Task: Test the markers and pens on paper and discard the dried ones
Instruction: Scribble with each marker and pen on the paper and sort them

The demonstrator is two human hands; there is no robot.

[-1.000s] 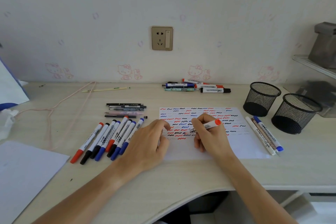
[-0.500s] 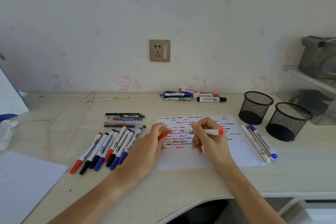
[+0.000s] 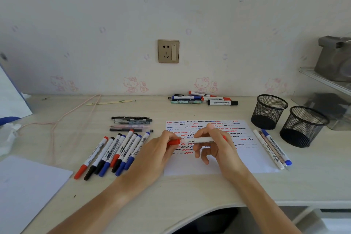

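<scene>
A white sheet of paper covered in red, blue and black squiggles lies in the middle of the desk. Above it my right hand grips a white marker with a red end, held level. My left hand pinches the marker's red cap, which meets the marker's left tip. A row of several red, black and blue markers lies left of the paper. Thin pens lie behind that row. Three pens rest along the paper's right edge.
Two black mesh cups stand at the right. A pile of markers lies by the wall. A pink cord crosses the left of the desk. White paper sits at the front left, a shelf at far right.
My right hand lifted the red marker off the paper and turned it level. My left hand rose from the paper with the red cap and brought it to the marker's tip.
</scene>
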